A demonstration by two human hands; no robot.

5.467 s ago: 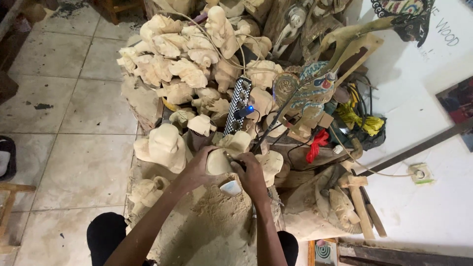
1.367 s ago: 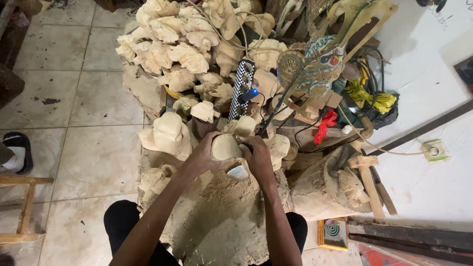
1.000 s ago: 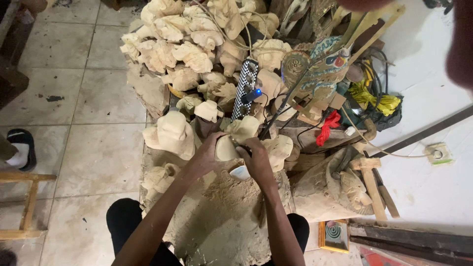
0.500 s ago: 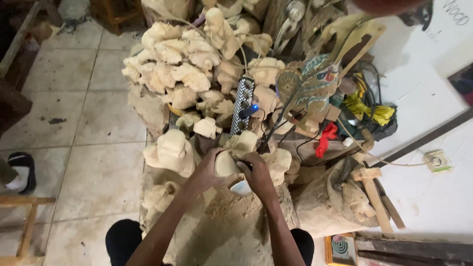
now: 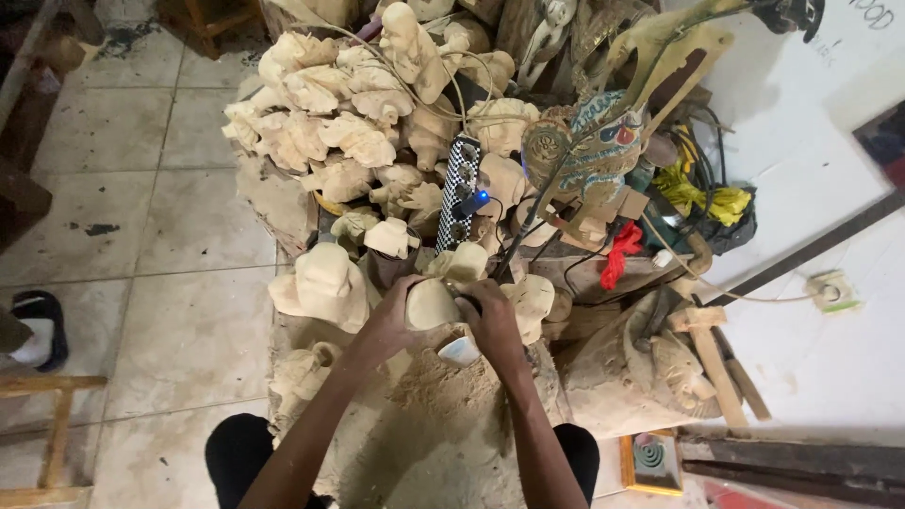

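We grip the pale wooden carving in our left hand; our right hand, at three o'clock, clasps a tool we cannot identify, shaping underway; steady pressure comes next.

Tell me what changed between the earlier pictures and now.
Almost nothing. The left hand still grips the pale wooden carving and the right hand still works against it. Only the head camera drifted. The pile of carvings and power strip stayed put.

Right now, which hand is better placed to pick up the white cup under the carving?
Right. The right hand sits directly above the white cup, nearly touching it, while the left hand cradles the pale wooden carving from the far side.
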